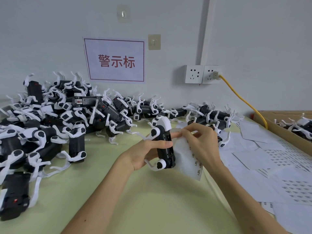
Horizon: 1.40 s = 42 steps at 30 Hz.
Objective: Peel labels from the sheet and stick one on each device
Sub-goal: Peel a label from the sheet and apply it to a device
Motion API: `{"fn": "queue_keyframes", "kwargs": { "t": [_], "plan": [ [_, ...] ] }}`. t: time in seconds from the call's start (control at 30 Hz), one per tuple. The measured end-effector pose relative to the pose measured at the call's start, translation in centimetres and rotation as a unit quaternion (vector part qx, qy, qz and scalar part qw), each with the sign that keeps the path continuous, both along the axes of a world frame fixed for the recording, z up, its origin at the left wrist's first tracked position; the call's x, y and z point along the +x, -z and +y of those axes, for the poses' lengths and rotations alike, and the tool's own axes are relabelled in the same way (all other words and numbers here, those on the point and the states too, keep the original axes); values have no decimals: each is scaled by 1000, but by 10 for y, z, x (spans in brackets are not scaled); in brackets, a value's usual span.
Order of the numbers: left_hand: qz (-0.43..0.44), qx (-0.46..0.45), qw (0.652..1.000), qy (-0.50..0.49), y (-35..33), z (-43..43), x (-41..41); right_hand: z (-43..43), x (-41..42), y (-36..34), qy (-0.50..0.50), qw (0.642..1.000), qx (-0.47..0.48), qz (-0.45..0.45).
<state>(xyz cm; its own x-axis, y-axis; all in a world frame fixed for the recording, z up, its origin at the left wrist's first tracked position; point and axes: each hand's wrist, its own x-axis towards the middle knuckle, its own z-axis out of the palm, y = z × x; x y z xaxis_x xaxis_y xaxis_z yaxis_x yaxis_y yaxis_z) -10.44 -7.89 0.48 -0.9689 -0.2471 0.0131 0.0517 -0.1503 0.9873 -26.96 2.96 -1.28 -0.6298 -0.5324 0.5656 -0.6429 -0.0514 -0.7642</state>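
Observation:
My left hand (pixel 143 153) grips a black device with white legs (pixel 164 146), held upright above the table at the middle of the view. My right hand (pixel 198 141) holds a translucent label sheet (pixel 187 159) against the device's right side, and its fingertips press on the device's upper body. Whether a label sits under those fingertips is hidden. A big heap of the same black-and-white devices (pixel 55 119) covers the left of the table and runs along the wall.
Used and printed label sheets (pixel 278 166) lie spread over the right of the pale green table (pixel 135 200). A cardboard box (pixel 276 129) holding more devices stands at the far right. A yellow cable (pixel 243 98) runs from the wall socket to the box.

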Motion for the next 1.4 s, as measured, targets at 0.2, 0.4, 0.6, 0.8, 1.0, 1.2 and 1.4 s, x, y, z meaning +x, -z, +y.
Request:
{"fn": "queue_keyframes", "kwargs": {
  "t": [0.2, 0.4, 0.6, 0.8, 1.0, 1.2, 1.4],
  "plan": [
    [-12, -16, 1000, 0, 1, -1, -2, 0, -2, -1, -2, 1000, -2, -22],
    [-21, -44, 999, -14, 1, -1, -2, -2, -8, -1, 15, 999, 4, -51],
    [-20, -33, 999, -18, 2, -2, -2, -1, -4, -3, -29, 999, 8, -42],
    [-23, -47, 999, -15, 3, -2, -4, -1, -10, -1, 4, 998, 24, -59],
    [-30, -42, 998, -29, 2, -2, -4, -3, -12, -1, 32, 997, -18, -72],
    [-59, -29, 995, -82, 8, -9, -8, 0, -12, -6, 13, 994, -64, -89],
    [-20, -14, 976, -217, 15, -21, -13, 0, -7, -5, -42, 997, -42, -57]
  ]
}}
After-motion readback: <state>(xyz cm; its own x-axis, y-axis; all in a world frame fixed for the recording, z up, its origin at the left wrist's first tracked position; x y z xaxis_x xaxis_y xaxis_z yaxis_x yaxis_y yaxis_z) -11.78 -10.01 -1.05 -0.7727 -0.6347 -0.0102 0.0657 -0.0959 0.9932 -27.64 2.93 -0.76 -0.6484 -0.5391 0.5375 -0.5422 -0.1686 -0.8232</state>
